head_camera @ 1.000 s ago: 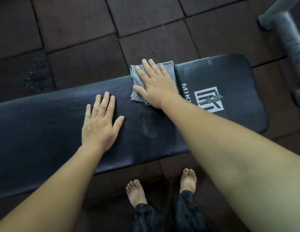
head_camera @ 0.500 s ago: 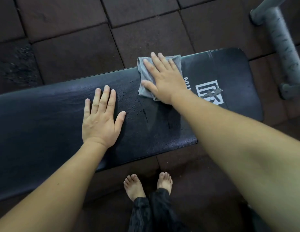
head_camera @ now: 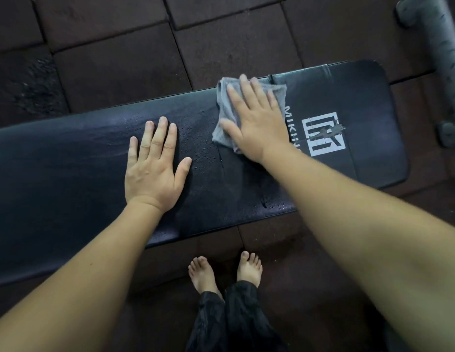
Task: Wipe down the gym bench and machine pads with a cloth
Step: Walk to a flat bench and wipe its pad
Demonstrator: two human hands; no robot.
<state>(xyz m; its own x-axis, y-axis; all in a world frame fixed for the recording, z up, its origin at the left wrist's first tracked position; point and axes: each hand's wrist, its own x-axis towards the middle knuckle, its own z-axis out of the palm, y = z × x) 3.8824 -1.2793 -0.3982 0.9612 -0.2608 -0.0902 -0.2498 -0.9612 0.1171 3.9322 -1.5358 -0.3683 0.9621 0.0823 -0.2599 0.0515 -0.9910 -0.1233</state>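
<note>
A long black padded gym bench (head_camera: 69, 174) runs across the view, with a white logo (head_camera: 323, 134) near its right end and small water drops on the middle. My right hand (head_camera: 257, 120) lies flat with straight fingers on a grey cloth (head_camera: 222, 133), pressing it against the pad just left of the logo, at the bench's far edge. My left hand (head_camera: 152, 168) rests palm down with fingers spread on the bare pad, a little to the left of the cloth.
Dark rubber floor tiles (head_camera: 119, 72) surround the bench. A grey metal tube of a machine frame (head_camera: 447, 47) stands at the upper right, close to the bench's end. My bare feet (head_camera: 224, 273) stand on the floor in front of the bench.
My right hand has slid the cloth a little to the right along the bench's far edge. My left hand has stayed flat in the same spot on the pad.
</note>
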